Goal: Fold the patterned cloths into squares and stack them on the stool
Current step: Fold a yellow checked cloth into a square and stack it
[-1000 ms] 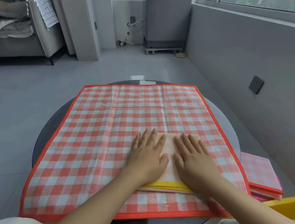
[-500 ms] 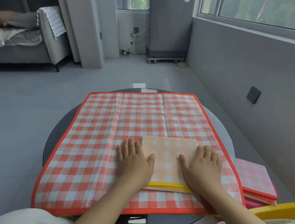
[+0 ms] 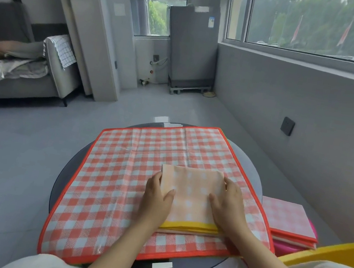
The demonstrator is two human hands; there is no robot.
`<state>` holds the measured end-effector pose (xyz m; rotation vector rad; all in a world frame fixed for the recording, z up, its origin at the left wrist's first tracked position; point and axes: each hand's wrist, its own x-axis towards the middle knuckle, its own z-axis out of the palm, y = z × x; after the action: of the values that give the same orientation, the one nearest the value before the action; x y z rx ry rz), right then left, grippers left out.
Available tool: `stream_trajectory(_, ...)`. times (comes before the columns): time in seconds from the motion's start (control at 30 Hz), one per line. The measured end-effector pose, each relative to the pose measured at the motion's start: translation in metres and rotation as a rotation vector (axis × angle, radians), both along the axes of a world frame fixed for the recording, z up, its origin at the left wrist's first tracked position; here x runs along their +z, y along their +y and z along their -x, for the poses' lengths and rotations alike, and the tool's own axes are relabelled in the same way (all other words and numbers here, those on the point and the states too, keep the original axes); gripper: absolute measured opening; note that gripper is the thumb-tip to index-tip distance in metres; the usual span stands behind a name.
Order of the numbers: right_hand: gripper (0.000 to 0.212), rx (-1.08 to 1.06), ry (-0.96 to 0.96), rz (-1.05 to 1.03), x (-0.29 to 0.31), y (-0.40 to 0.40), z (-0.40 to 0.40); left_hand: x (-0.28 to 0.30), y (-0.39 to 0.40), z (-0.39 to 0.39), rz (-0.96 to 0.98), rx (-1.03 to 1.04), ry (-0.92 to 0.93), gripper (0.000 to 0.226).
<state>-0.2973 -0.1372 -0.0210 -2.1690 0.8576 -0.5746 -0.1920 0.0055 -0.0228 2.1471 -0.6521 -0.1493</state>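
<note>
A folded peach-checked cloth with a yellow border lies as a square on a large red-and-white checked cloth, which is spread flat over the round dark table. My left hand holds the square's left edge, thumb on top and fingers tucked at the side. On the right edge my right hand grips the same way. Low at the right, a stack of folded pink and red checked cloths sits on a pink stool.
A yellow plastic rim juts in by my right knee, next to the stool. A grey wall with a socket runs along the right. A sofa stands far left and a grey fridge at the back.
Both hands slid apart from lying flat on the middle of the folded cloth to gripping its left and right edges. My view tilted upward.
</note>
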Motion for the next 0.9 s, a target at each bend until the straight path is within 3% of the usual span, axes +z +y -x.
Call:
stream_trajectory(0.13, 0.058, 0.028, -0.133, -0.084, 0.011, -0.009, 0.009, 0.008, -0.016, 0.004, 0.177, 0.009, 0.07, 0.057)
stream_trajectory(0.57, 0.061, -0.151, -0.237, 0.02, 0.081, -0.154, 0.076, 0.068, -0.177, 0.042, 0.363, -0.174, 0.085, 0.053)
stream_trajectory(0.9, 0.063, -0.32, -0.156, -0.024, 0.022, -0.266, 0.157, 0.004, -0.318, 0.111, 0.239, -0.288, 0.282, 0.058)
